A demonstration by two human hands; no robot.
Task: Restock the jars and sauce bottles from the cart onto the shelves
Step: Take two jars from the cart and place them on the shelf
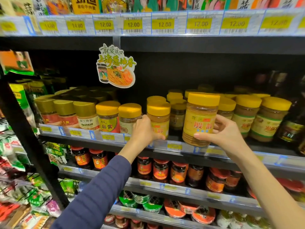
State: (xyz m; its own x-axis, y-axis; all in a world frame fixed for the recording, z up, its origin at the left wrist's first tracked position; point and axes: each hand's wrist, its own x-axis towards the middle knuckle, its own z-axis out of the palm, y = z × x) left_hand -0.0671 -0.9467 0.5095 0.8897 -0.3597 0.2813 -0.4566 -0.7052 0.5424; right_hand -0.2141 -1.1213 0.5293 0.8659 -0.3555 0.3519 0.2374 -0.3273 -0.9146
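I see my right hand (226, 131) just right of centre in the frame, fingers curled around the lower part of a yellow-lidded jar (200, 119) with a yellow label and red characters. The thumb lies across the front of the jar near its base. The jar is upright, held at the front edge of the middle shelf (175, 147), its base level with the price strip; I cannot tell whether it is resting on the shelf or just off it.

My left hand (144, 131) is at centre frame, reaching in with a dark blue sleeve (97, 194) behind it. Its fingers are wrapped partly round a second jar (158, 118) of the same kind, which stands on the shelf at the front. The fingertips are hidden behind that jar, so how tightly the hand closes I cannot tell.

Left of that, a row of jars with gold lids (66, 111) fills the shelf toward the left of the frame. More yellow-lidded jars with green-banded labels (267, 118) stand at the right. A paper noodle sign (116, 66) hangs from the shelf above, upper centre. Red-labelled dark jars (160, 169) line the shelf below.
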